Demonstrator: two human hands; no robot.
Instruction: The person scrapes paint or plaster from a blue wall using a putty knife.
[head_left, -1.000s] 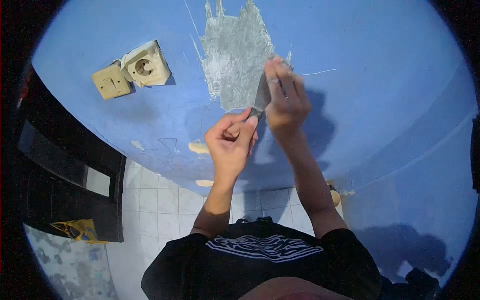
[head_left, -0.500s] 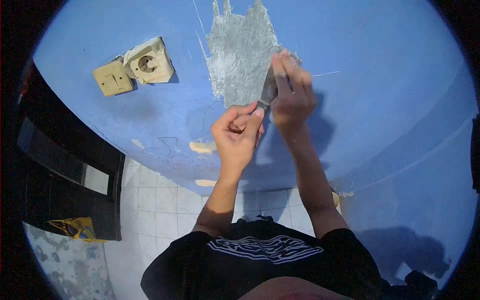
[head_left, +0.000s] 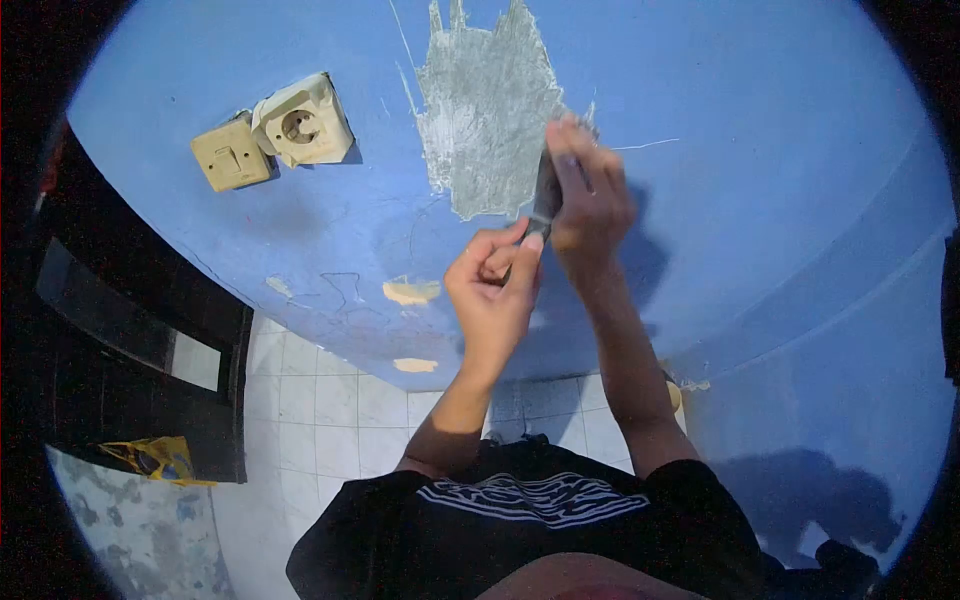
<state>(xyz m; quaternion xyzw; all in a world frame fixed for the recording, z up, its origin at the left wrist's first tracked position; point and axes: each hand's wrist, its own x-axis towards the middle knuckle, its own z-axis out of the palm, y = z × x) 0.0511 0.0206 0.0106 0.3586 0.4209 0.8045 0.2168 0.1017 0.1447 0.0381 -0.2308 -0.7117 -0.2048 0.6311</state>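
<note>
My left hand [head_left: 497, 285] is closed round the dark handle of a scraper [head_left: 546, 190], thumb and forefinger pinching it near the blade. The blade points up the blue wall [head_left: 760, 110]. My right hand [head_left: 592, 195] is closed over the blade's right side, its fingers blurred and pressing the blade toward the wall. Left of the blade is a rough grey patch [head_left: 485, 120] of bare plaster with ragged edges. The blade's tip lies at the patch's lower right edge, partly hidden behind my right fingers.
A loose, tilted socket [head_left: 325, 130] and a yellowed switch [head_left: 230, 158] are on the wall at upper left. Small chipped spots [head_left: 411, 292] mark the wall lower down. Dark furniture [head_left: 130, 320] stands at left, with a yellow bag [head_left: 160, 458] nearby. White tiles [head_left: 335, 400] cover the floor.
Both hands and the scraper have shifted slightly down, with the left hand also moving right. The scraper now stands more upright. Both hands keep hold of it.
</note>
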